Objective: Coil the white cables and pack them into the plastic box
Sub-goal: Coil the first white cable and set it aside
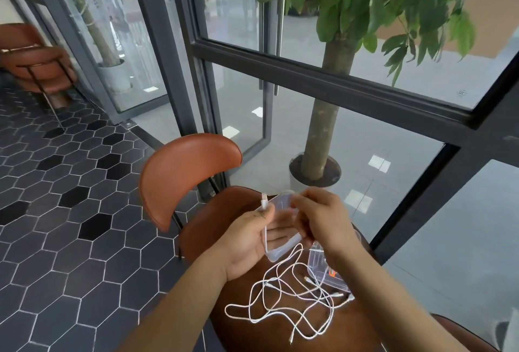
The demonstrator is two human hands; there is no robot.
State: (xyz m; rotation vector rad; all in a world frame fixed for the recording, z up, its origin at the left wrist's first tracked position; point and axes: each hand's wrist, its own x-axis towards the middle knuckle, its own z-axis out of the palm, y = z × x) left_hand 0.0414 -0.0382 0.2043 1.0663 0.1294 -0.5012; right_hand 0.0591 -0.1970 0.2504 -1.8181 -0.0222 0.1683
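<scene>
The left hand (pixel 250 242) cupped the clear box (pixel 279 204) from beneath, its thumb pinning a cable (pixel 264 205) against the box's near edge, plug end pointing up. The right hand (pixel 320 219) was curled over the box's far side, fingertips pinching the same cable, though blur hid the exact grip. Below both hands, loose cables (pixel 280 298) lay tangled on the brown table (pixel 247 335). A clear lid (pixel 320 267) sat beside them, under the right wrist. A chair (pixel 182 174) stood beyond.
</scene>
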